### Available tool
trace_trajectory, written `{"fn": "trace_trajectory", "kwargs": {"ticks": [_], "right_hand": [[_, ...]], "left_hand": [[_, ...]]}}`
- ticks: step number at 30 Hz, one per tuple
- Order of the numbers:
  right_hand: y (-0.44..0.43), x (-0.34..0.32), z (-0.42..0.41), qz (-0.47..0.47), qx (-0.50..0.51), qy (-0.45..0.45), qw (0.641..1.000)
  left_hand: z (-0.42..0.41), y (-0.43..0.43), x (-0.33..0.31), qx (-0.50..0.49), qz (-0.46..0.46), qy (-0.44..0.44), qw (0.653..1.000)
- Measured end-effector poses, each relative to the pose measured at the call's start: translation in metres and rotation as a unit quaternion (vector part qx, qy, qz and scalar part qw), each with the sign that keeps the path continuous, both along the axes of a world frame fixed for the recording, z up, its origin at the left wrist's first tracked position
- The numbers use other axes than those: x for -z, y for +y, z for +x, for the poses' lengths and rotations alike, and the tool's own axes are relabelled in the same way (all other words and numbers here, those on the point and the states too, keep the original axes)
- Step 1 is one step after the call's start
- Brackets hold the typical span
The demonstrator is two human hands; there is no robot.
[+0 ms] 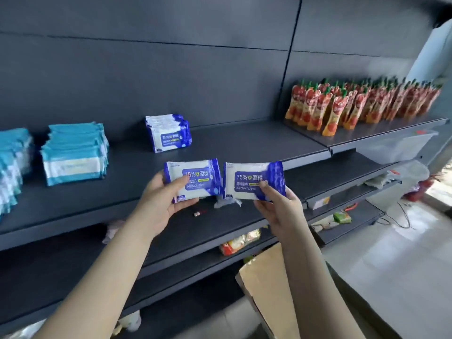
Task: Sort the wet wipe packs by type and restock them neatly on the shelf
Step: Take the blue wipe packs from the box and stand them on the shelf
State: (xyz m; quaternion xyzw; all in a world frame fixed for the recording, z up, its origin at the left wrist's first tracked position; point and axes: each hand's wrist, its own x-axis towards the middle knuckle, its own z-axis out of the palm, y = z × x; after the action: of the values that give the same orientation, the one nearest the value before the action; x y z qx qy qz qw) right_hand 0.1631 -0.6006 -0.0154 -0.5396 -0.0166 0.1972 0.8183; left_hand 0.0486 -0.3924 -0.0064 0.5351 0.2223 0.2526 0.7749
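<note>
Left hand: we see it gripping the left pack, thumb laid across the printed front, fingers curled behind the lower left corner.
Right hand: grips the right pack the same way, thumb on the front, fingers wrapped behind the lower right corner.
Pack position: both are held face-up in the air in front of the shelf, just beside each other. We cannot tell whether their inner edges touch.
Pack look: white centre, dark blue ends, blue label panel.
Writing, held packs: we read "75%" followed by 酒精, and under it "Alcohol Wipes", partly covered by each thumb. A small yellow-green strip on the panel is too small to read.
Blue stack: same design, standing in a short row on the shelf behind the left pack, near the back wall. We read "75%" on the front pack; the rest is blurred.
Teal stack: teal-and-white packs piled flat, well to the left of the blue stack. No print is legible.
Edge stack: more teal-and-white packs at the left border, just beside the teal stack.
Pouches: red-orange spouted pouches with green caps, upright in rows on the next bay to the right. Their print is unreadable.
Bin: clear plastic, below the pouches.
Carton: brown cardboard, below the right forearm.
</note>
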Motion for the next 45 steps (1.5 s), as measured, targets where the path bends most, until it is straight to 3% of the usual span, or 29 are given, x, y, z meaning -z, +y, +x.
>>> {"fn": "trace_trajectory", "kwargs": {"ticks": [14, 17, 20, 23, 27, 33, 35, 40, 45], "right_hand": [[0.173, 0.015, 0.149, -0.061, -0.104, -0.087, 0.989], [0.205, 0.021, 0.179, -0.084, -0.138, -0.104, 0.981], [0.230, 0.027, 0.202, -0.098, -0.166, -0.120, 0.974], [0.248, 0.030, 0.216, -0.136, -0.183, -0.179, 0.957], [0.271, 0.035, 0.222, -0.199, -0.198, -0.269, 0.921], [0.298, 0.038, 0.215, -0.235, -0.204, -0.322, 0.894], [0.304, 0.039, 0.210, -0.245, -0.196, -0.328, 0.891], [0.303, 0.045, 0.211, -0.250, -0.171, -0.334, 0.893], [0.303, 0.043, 0.213, -0.234, -0.174, -0.333, 0.897]], "left_hand": [[0.137, 0.157, 0.047, -0.148, 0.075, 0.058, 0.984], [0.163, 0.180, 0.048, -0.195, 0.132, 0.083, 0.968], [0.178, 0.201, 0.046, -0.258, 0.220, 0.139, 0.930], [0.183, 0.210, 0.046, -0.279, 0.284, 0.141, 0.906], [0.181, 0.213, 0.051, -0.265, 0.244, 0.104, 0.927], [0.172, 0.223, 0.054, -0.247, 0.210, 0.086, 0.942], [0.170, 0.224, 0.053, -0.257, 0.212, 0.105, 0.937], [0.168, 0.225, 0.042, -0.233, 0.117, 0.061, 0.963], [0.172, 0.218, 0.040, -0.233, 0.125, 0.074, 0.962]]}}
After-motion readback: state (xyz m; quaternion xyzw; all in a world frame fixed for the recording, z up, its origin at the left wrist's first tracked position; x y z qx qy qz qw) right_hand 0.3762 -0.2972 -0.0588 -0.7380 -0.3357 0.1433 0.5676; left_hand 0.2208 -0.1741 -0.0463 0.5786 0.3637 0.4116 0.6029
